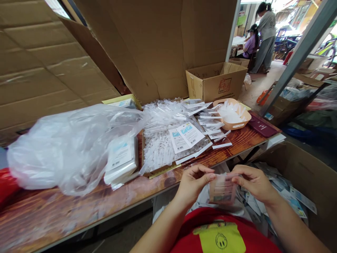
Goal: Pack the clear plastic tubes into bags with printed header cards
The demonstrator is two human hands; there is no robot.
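Observation:
Over my lap, a small clear plastic packet (223,189) with faint print hangs between my two hands. My left hand (196,181) pinches its upper left corner between thumb and fingers. At the upper right corner, my right hand (252,182) has the same kind of pinch. Ahead of them on the table lies a shallow tray heaped with small white plastic pieces (155,149). Two printed cards (186,136) in clear sleeves rest on the heap. Clear bags with white strips (210,126) are fanned out along its right side.
An orange basin (246,117) holds white pieces beside a dark red flat case (262,126). Left are a stack of clear bags (121,154) and a large plastic bag (63,147). A carton (302,165) of packets stands low right; another carton (216,84) behind. Two people (265,38) are farther back.

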